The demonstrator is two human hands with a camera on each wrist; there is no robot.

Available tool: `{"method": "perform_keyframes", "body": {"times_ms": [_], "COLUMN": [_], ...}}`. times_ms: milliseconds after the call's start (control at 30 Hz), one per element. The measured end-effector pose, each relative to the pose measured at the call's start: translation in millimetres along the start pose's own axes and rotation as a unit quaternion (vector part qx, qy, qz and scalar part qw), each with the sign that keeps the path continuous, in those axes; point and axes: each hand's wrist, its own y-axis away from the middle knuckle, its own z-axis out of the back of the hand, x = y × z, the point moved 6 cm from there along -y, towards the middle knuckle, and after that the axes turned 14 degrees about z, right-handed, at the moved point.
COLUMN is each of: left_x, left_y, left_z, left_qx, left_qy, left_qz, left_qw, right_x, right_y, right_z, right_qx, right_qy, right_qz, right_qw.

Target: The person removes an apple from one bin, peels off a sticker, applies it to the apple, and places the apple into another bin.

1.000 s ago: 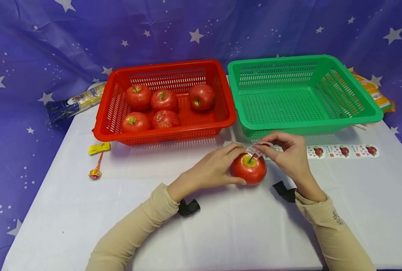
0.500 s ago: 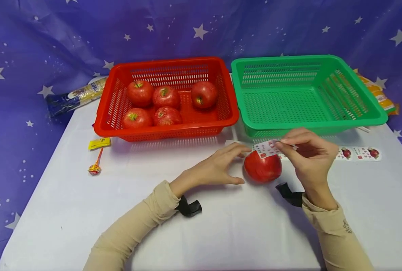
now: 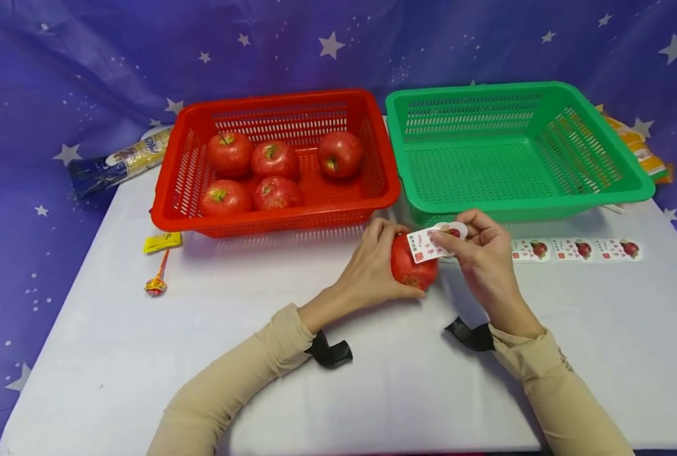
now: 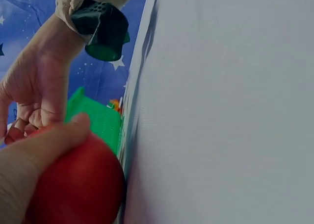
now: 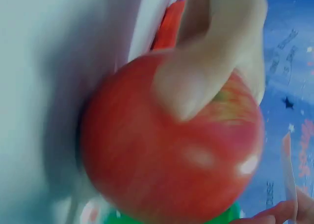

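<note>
My left hand grips a red apple from its left side on the white-covered table. In the right wrist view the left thumb lies across the apple, near its yellowish hollow. Between thumb and fingers, my right hand pinches a white printed sticker with an apple picture. Seen from the head, the sticker overlaps the upper right of the apple and hides part of it. Only a thin edge of the sticker shows in the right wrist view, apart from the apple.
Several apples lie in a red basket behind. Beside it stands a green basket. A strip of stickers lies at right; a lollipop and yellow sachet at left. Packets are near the back edge.
The left hand let go of the apple, then gripped it again; the apple has turned, its stem no longer facing up. The right hand moved right with the sticker, then back left over the apple.
</note>
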Motion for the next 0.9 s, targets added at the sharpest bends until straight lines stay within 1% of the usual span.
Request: {"method": "perform_keyframes", "body": {"times_ms": [33, 67, 167, 233, 367, 500, 600, 700, 767, 833, 900], "left_x": [1.5, 2.7, 5.5, 6.5, 7.3, 8.8, 10.4, 12.4, 13.5, 14.7, 15.8], "left_y": [1.9, 3.9, 9.5, 12.8, 15.4, 15.8, 15.8, 16.0, 16.5, 17.2, 17.6], "left_z": [2.2, 3.5, 3.7, 3.2, 3.7, 4.0, 4.4, 4.8, 4.6, 4.3, 4.2], "left_qx": [-0.009, -0.011, 0.004, 0.015, 0.016, 0.021, 0.034, 0.052, 0.068, 0.088, 0.106], "left_qy": [0.006, 0.013, 0.028, 0.03, 0.021, 0.028, 0.044, 0.06, 0.069, 0.087, 0.107], "left_qz": [-0.001, -0.001, 0.008, 0.019, 0.04, 0.063, 0.065, 0.052, 0.041, 0.036, 0.033], "left_qw": [0.9999, 0.9999, 0.9995, 0.9993, 0.9988, 0.9974, 0.9964, 0.9955, 0.9944, 0.9917, 0.9881], "right_x": [-1.9, -3.7, -9.1, -11.4, -12.0, -9.8, -6.1, -1.9, 0.1, -1.0, -6.9], "right_y": [2.1, 4.1, 10.2, 13.3, 16.9, 17.2, 18.0, 19.6, 20.5, 19.4, 16.5], "right_z": [-2.5, -4.6, -9.2, -10.8, -11.1, -10.2, -10.9, -12.5, -13.0, -11.7, -9.4], "right_qx": [0.002, 0.003, 0.002, 0.003, 0.013, 0.025, 0.039, 0.058, 0.075, 0.097, 0.137], "right_qy": [0.0, 0.004, 0.021, 0.042, 0.104, 0.182, 0.257, 0.326, 0.367, 0.394, 0.389], "right_qz": [-0.015, -0.028, -0.059, -0.067, -0.059, -0.027, 0.016, 0.068, 0.092, 0.094, 0.059], "right_qw": [1.0, 1.0, 0.998, 0.997, 0.993, 0.983, 0.965, 0.941, 0.923, 0.909, 0.909]}}
